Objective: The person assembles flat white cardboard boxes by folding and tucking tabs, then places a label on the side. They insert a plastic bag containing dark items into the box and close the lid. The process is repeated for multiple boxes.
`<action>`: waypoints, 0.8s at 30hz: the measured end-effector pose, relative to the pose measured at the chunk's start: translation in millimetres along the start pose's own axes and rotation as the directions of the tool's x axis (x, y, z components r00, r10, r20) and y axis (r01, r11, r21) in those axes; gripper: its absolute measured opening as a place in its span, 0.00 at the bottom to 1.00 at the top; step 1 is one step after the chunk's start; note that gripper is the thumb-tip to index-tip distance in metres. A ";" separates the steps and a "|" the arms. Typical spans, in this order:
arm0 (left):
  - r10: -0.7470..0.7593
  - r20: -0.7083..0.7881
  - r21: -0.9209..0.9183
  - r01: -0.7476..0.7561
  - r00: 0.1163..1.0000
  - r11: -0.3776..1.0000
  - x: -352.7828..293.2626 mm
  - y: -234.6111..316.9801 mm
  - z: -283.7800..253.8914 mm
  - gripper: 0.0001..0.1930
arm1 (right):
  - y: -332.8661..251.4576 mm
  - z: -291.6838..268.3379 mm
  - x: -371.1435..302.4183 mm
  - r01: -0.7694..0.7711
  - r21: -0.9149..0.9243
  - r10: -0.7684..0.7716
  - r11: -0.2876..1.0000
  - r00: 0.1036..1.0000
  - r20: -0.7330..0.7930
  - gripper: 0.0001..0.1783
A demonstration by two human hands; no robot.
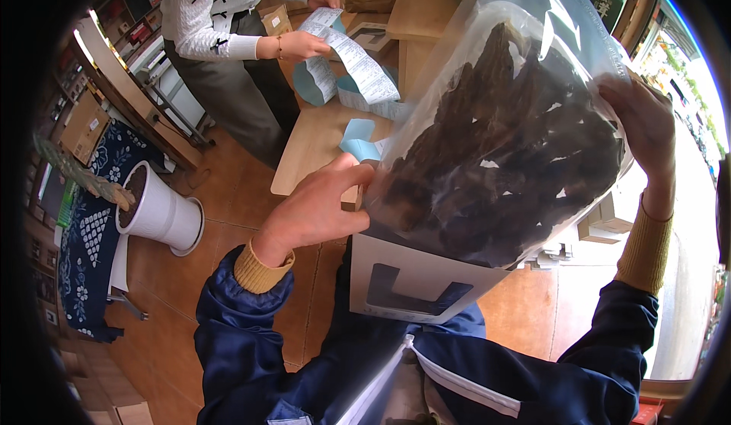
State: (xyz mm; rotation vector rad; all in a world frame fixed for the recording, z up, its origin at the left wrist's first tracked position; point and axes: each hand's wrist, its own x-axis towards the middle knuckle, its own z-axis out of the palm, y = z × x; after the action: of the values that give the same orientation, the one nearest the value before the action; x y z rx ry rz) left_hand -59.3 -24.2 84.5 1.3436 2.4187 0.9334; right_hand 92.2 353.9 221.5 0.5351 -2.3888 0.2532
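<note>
A large clear plastic bag fills the right half of the view, tilted to the right. It is packed with dark brown, dried-looking pieces whose kind I cannot make out. Below it, a white box or stiff sheet with a dark printed shape faces me; whether the bag stands in it is unclear. My right hand is closed on the bag's right side, fingers partly hidden behind the plastic. At the bag's lower left edge, my left hand has its thumb and fingers bent around the edge, fingertips partly hidden.
Across a wooden table, another person in a white knit top holds long printed paper strips with blue backing. A folded blue paper piece lies nearer. On the left stand a white plant pot and a blue patterned cloth.
</note>
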 end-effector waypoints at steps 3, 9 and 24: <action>-0.062 -0.117 -0.097 0.051 0.991 0.994 -4.2 5.5 14.4 0.15 | -4.0 -6.2 -6.3 0.016 -0.159 -0.014 0.987 1.000 0.014 0.09; -0.078 -0.181 -0.287 0.023 0.980 0.958 -19.1 1.9 28.1 0.18 | -12.5 4.5 -10.7 0.113 0.019 -0.113 0.993 0.994 -0.011 0.12; 0.099 -0.417 -0.569 -0.345 0.903 0.746 -21.4 -19.6 60.2 0.36 | -84.5 154.7 -36.3 0.313 0.406 -0.484 0.859 0.756 0.441 0.06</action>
State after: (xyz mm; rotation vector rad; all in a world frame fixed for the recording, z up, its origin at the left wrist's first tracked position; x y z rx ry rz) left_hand -32.3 -23.9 23.4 1.2776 1.8492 2.0041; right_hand 66.2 240.8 84.0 1.4203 -2.6803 0.3172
